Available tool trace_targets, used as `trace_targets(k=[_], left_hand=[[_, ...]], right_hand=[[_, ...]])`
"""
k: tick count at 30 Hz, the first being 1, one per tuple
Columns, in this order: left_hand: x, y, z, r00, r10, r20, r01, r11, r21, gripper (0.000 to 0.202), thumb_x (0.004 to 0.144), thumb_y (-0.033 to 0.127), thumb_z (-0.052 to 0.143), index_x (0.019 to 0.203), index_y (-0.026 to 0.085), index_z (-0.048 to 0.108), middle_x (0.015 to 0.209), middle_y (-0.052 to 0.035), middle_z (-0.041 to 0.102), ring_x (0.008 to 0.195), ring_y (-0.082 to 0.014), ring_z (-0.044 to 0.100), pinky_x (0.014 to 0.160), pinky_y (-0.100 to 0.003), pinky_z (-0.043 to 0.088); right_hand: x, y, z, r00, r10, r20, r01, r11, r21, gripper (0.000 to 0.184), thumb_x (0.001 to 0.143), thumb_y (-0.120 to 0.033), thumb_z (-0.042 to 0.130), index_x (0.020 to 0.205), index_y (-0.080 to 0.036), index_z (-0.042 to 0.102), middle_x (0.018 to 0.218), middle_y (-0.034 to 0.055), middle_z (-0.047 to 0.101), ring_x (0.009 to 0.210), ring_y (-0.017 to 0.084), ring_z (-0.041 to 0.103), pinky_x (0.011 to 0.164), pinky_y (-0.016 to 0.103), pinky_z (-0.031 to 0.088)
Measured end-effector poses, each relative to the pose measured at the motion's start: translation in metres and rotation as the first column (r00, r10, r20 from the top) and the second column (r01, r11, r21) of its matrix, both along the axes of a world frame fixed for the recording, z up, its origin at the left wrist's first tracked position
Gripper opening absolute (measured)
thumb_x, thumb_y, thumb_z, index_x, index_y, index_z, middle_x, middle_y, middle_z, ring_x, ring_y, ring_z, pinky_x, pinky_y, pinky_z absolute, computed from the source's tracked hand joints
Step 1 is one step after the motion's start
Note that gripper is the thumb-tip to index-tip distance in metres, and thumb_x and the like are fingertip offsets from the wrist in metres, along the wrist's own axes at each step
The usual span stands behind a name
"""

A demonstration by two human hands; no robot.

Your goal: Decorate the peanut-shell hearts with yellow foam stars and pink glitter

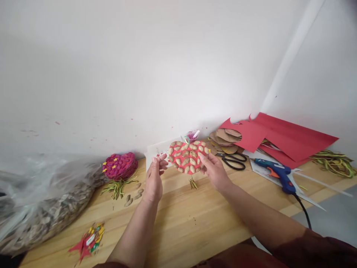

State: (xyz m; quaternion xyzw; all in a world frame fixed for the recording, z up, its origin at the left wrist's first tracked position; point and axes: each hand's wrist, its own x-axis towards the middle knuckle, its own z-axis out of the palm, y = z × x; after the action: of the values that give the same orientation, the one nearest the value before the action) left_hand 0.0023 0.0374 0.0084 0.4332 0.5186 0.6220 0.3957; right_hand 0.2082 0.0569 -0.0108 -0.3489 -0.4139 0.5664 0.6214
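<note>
A red lantern-shaped craft (189,156) covered in rows of peanuts is held up above the table, with a green ribbon loop on top and a short green tassel (193,183) below. My right hand (214,171) pinches its right edge, thumb across the front. Beside the left edge is my left hand (155,178), fingers apart and holding nothing; a small gap shows between it and the craft. Behind the craft lies a white sheet (153,150) with small red stars, and a small cup of purple paint (192,136) stands against the wall.
A stack of magenta peanut crafts (120,166), loose peanuts (134,198), a plastic bag of peanuts (58,208) and a pile of coloured scraps (88,240) are left. Scissors (234,161), cardboard pieces (223,138), red sheets (292,134), a blue glue gun (275,172) and green strands (333,163) lie right.
</note>
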Motion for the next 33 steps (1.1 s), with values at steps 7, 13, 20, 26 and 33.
trace_targets(k=[7, 13, 20, 26, 33], left_hand=[[0.04, -0.003, -0.001, 0.857, -0.399, 0.327, 0.449, 0.889, -0.091, 0.048, 0.067, 0.046, 0.092, 0.102, 0.018, 0.074, 0.099, -0.0076, 0.076, 0.071, -0.0133, 0.066, 0.045, -0.018, 0.039], [0.042, -0.006, -0.015, 0.865, -0.352, 0.357, 0.447, 0.864, -0.232, 0.047, 0.057, 0.042, 0.098, 0.083, 0.011, 0.074, 0.068, -0.0041, 0.071, 0.055, -0.011, 0.064, 0.05, -0.018, 0.051], [0.033, -0.005, -0.023, 0.874, -0.327, 0.359, 0.418, 0.882, -0.216, 0.041, 0.058, 0.037, 0.098, 0.081, 0.012, 0.074, 0.069, -0.0018, 0.069, 0.054, -0.01, 0.063, 0.048, -0.018, 0.049], [0.031, -0.005, -0.023, 0.875, -0.314, 0.368, 0.41, 0.885, -0.221, 0.037, 0.058, 0.035, 0.097, 0.076, 0.012, 0.074, 0.065, -0.0011, 0.067, 0.054, -0.0096, 0.061, 0.046, -0.017, 0.046], [0.029, -0.006, -0.015, 0.892, -0.223, 0.393, 0.321, 0.924, -0.206, 0.04, 0.057, 0.037, 0.097, 0.078, 0.012, 0.074, 0.07, -0.0014, 0.067, 0.057, -0.0098, 0.062, 0.047, -0.018, 0.046]], right_hand=[[-0.001, 0.0, -0.002, 0.996, -0.035, 0.083, 0.033, 0.999, 0.027, 0.046, 0.077, -0.063, 0.078, 0.076, -0.02, 0.062, 0.061, -0.0053, 0.051, 0.051, 0.009, 0.038, 0.047, 0.025, 0.031], [0.001, 0.001, 0.0, 0.991, -0.012, 0.137, 0.009, 1.0, 0.023, 0.05, 0.077, -0.069, 0.074, 0.08, -0.021, 0.062, 0.066, -0.0034, 0.055, 0.054, 0.011, 0.044, 0.046, 0.025, 0.035], [0.015, 0.009, 0.005, 0.971, -0.103, 0.216, 0.085, 0.992, 0.09, 0.053, 0.083, -0.072, 0.067, 0.068, -0.022, 0.057, 0.062, -0.0021, 0.053, 0.057, 0.013, 0.044, 0.052, 0.028, 0.034], [0.023, 0.013, 0.005, 0.979, -0.108, 0.171, 0.094, 0.991, 0.09, 0.053, 0.081, -0.07, 0.071, 0.065, -0.022, 0.055, 0.055, -0.0059, 0.039, 0.05, 0.01, 0.03, 0.047, 0.026, 0.022], [0.029, 0.019, 0.012, 0.999, -0.052, -0.018, 0.052, 0.998, 0.032, 0.06, 0.08, -0.076, 0.067, 0.066, -0.023, 0.041, 0.053, -0.0095, 0.031, 0.043, 0.006, 0.025, 0.041, 0.022, 0.019]])
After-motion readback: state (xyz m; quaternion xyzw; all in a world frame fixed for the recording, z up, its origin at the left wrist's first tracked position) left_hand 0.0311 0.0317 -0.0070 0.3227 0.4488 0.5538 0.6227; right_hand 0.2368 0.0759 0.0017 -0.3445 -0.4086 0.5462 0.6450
